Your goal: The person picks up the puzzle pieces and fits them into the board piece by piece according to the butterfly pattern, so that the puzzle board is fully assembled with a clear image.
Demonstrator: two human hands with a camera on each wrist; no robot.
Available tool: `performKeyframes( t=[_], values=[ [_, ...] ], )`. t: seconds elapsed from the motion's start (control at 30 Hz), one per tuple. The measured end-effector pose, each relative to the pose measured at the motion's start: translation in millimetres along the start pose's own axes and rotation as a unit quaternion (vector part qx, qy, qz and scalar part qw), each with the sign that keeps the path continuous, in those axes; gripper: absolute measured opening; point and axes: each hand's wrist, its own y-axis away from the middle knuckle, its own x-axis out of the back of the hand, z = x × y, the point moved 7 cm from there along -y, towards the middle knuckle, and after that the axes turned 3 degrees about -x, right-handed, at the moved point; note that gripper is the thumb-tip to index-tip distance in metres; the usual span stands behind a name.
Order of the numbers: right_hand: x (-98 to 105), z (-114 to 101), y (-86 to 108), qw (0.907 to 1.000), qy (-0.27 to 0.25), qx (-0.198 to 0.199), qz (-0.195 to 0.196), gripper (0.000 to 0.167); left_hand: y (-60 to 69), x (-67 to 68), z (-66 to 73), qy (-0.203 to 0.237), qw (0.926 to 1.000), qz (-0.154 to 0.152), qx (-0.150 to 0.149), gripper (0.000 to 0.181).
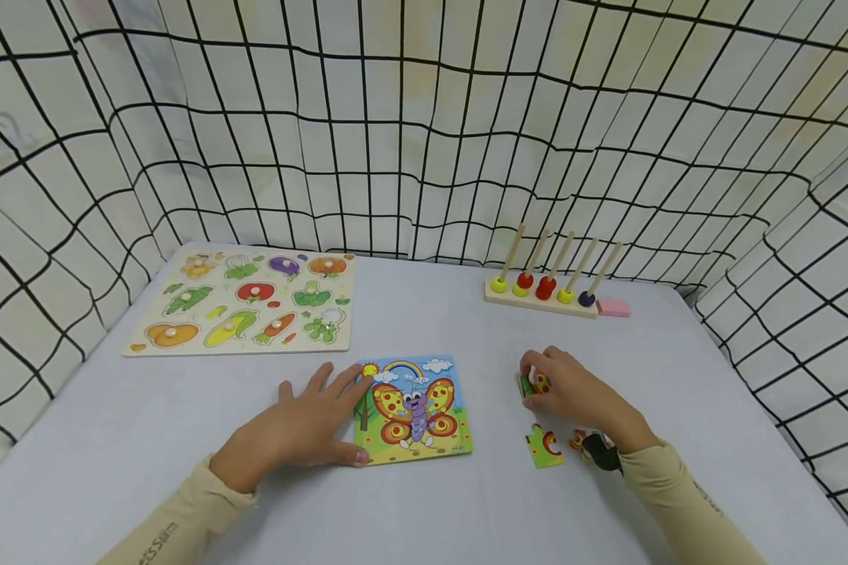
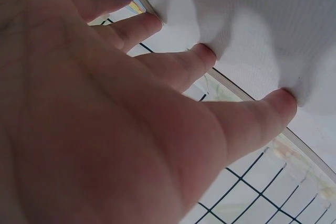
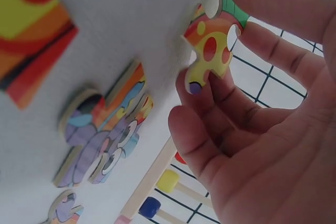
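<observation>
Left forearm comes in from lower left, left hand point(image 1: 300, 428) palm down, fingers spread wide, index tip and thumb tip touching the left edge of the butterfly board point(image 1: 413, 412) near its top and bottom corners. Board lies flat on the bench point(image 1: 466, 510) mid-front, turned slightly counterclockwise; butterfly's body axis runs away from the person, head at the far end. Right forearm reaches in from lower right, right hand point(image 1: 575, 392) bent over at the wrist — fingers narrow, pinching a spotted puzzle piece point(image 3: 210, 45) right of the board, well apart from it. Piece is tilted; in the right wrist view its long axis slopes from the green end at upper right to a purple-tipped knob at lower left; in the head view green faces left. Loose: a green-yellow piece point(image 1: 542, 447) just nearer the person, a purple piece with eyes point(image 3: 107, 135) by the right wrist. Far side: vegetable board point(image 1: 212, 275) left, peg stand point(image 1: 537, 300) right with a pink block point(image 1: 614, 308) at its right end — black netting point(image 1: 401, 57) behind
</observation>
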Motion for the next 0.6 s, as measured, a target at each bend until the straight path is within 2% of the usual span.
performKeyframes(
  t=[0.17, 0.37, 0.6],
  values=[
    [1, -1, 0.7, 0.9999, -0.01, 0.004, 0.004, 0.033, 0.1, 1.1, 0.3, -0.003, 1.0, 0.001, 0.001, 0.107],
    [10, -10, 3.4, 0.999, -0.006, 0.034, 0.029, 0.023, -0.6, 0.5, -0.7, -0.001, 1.0, 0.003, 0.002, 0.107],
    [18, -19, 1.3, 0.9973, -0.051, 0.032, 0.043, 0.018, -1.2, -0.2, -1.4, 0.0, 1.0, 0.001, 0.001, 0.106]
  ],
)
